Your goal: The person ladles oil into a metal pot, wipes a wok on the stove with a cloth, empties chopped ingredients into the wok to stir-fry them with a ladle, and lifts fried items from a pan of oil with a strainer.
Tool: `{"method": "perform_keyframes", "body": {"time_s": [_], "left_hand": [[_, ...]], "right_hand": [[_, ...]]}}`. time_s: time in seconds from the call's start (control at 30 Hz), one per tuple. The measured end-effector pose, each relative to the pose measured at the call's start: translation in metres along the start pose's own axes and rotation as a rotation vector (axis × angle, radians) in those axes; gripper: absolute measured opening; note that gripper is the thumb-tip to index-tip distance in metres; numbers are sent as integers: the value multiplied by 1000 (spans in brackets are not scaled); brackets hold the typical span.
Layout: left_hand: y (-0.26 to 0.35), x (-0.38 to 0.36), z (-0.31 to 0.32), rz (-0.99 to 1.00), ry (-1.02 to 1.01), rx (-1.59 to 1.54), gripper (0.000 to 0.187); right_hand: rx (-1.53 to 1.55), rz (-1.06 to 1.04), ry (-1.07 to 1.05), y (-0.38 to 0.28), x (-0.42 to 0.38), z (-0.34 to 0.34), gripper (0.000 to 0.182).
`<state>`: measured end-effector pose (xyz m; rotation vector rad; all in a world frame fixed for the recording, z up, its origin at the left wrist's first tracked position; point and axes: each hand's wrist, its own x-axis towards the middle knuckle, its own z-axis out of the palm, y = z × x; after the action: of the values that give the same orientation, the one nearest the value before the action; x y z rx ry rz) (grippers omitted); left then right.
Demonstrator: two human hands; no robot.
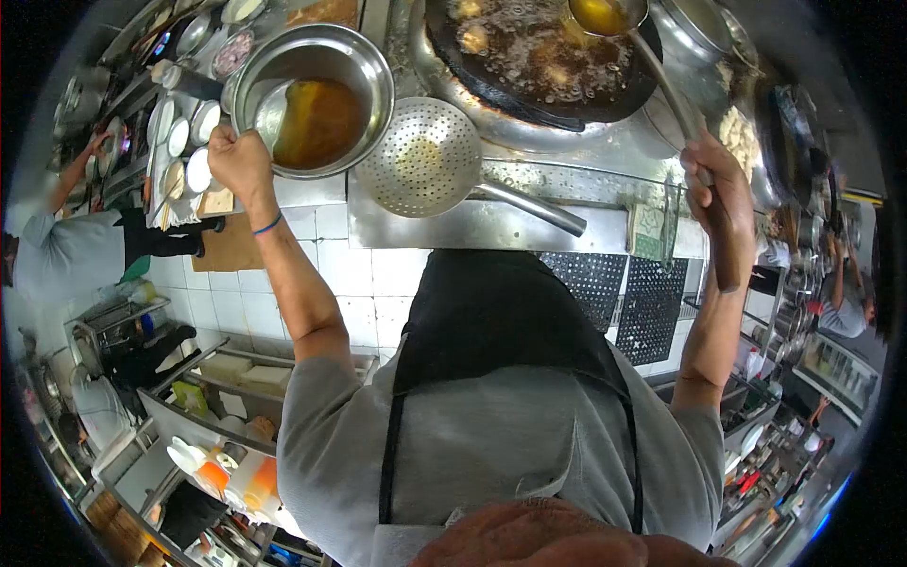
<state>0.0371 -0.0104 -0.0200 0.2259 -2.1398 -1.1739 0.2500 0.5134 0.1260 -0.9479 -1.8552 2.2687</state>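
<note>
My left hand (242, 166) grips the rim of a steel pot (376, 76) that holds some brown oil (319, 123). In my right hand (720, 175) is the long handle of a ladle (609, 17), its bowl filled with amber oil above the wok. Dark oil bubbles in the wok (543, 109), and several browned pieces (472, 38) float in it. Between the pot and the wok, a perforated strainer (420, 156) rests on the steel counter edge, its handle (534, 208) pointing right.
Several small bowls (178, 137) crowd the left side near a dark bottle (189, 81). Pale food pieces (739, 142) lie right of the wok. A co-worker (71, 246) stands far left, another person (844, 302) far right. Black perforated mats (652, 312) lie on the floor.
</note>
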Motion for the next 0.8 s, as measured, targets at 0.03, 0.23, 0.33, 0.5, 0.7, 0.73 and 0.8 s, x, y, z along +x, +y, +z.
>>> {"method": "perform_keyframes", "body": {"time_s": [0.03,0.23,0.33,0.5,0.7,0.73,0.8], "left_hand": [[4,-1,2,-22,-1,-13,17],[17,2,5,-45,-6,14,17],[30,0,6,-26,6,38,17],[26,4,8,64,29,108,18],[43,-1,9,38,3,34,18],[36,0,12,18,7,-28,17],[33,1,10,32,6,0,16]], "right_hand": [[-90,-35,73,2,0,1,49],[-841,-544,104,19,-1,-4,52],[-860,-651,155,22,-8,6,53],[-346,-305,13,0,-57,31,51],[-277,-93,-339,18,-59,67,55],[-326,-60,-368,25,-58,76,54],[-432,61,-491,26,-53,95,53]]}}
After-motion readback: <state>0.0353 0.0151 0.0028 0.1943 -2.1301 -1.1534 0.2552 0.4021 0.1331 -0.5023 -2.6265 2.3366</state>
